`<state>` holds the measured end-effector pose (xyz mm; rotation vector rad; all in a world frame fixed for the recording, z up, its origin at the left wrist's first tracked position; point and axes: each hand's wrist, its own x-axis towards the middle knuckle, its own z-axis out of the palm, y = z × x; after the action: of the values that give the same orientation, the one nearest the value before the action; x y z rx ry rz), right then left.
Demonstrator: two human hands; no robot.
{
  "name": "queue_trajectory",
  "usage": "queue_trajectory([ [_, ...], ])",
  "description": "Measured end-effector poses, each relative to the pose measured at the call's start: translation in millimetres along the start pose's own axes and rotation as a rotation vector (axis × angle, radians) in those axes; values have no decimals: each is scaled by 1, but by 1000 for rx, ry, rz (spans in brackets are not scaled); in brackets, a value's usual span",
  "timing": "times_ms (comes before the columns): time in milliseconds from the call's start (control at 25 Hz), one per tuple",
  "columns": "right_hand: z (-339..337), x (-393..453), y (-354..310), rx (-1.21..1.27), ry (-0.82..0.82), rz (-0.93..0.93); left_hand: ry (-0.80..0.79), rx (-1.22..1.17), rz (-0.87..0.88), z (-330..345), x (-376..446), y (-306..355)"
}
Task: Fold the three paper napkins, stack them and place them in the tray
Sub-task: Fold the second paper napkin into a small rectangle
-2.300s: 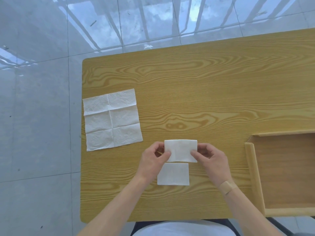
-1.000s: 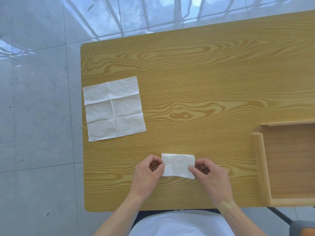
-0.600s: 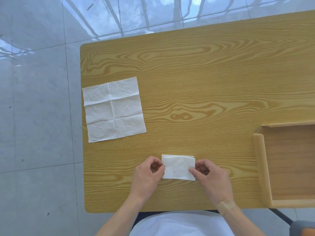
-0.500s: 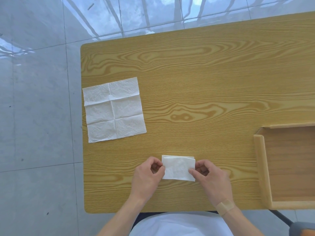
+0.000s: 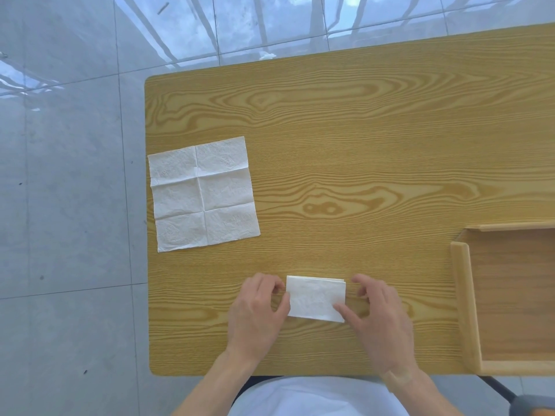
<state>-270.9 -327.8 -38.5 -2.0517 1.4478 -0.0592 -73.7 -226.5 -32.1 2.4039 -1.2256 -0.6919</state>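
A small stack of folded white napkins (image 5: 315,298) lies flat near the table's front edge, with a second layer peeking out along its far side. My left hand (image 5: 255,313) is curled at the stack's left edge, thumb and forefinger pinching it. My right hand (image 5: 381,319) is on the other side with its thumb resting on the stack's near right corner and its fingers lifted and spread off the paper. A third napkin (image 5: 202,193) lies unfolded and creased at the table's left edge. The wooden tray (image 5: 464,295) stands at the right with nothing in it.
The wooden table (image 5: 360,145) ends just left of the unfolded napkin, and its front edge is close below my wrists. Shiny grey floor tiles (image 5: 66,205) lie beyond. The tray runs past the frame's right edge.
The folded napkin I held above the other one came down onto it, forming one stack. Since half a second ago my right fingers have lifted off the stack's right edge.
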Motion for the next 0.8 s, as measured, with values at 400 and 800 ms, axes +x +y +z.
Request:
queue_trajectory([
  [400, 11, 5, 22, -257, 73, -333, 19, 218, 406, 18, 7, -24],
  [800, -27, 85, 9, -271, 13, -262, 45, 251, 378, 15, 78, 12],
])
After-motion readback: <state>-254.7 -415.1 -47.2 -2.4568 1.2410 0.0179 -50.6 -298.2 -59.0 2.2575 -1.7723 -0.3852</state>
